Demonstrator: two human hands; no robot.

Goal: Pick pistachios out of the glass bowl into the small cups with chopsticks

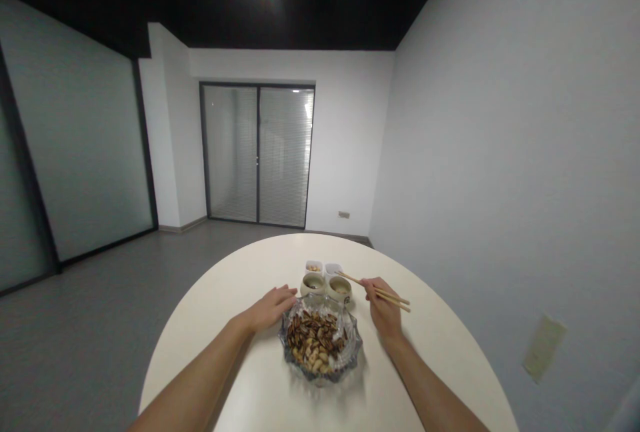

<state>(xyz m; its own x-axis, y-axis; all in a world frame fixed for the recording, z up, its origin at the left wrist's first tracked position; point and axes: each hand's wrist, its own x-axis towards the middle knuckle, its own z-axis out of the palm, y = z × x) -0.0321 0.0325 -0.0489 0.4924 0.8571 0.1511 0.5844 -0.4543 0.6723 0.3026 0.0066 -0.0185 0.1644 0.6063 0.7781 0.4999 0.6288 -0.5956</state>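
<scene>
My right hand is closed around a pair of chopsticks. Their tips point left, over the edge of a small white dish. My left hand lies flat with its fingers stretched out, at the upper left rim of a glass bowl; whether it touches the rim I cannot tell. Brown seeds and paler nuts fill much of that bowl. Just behind it stand two small round cups, a left cup and a right cup. Another white dish holds a few pale pieces.
Everything stands on a round cream table. A white wall runs close along the right side. Glass doors with blinds are at the far end, and frosted glass panels are on the left.
</scene>
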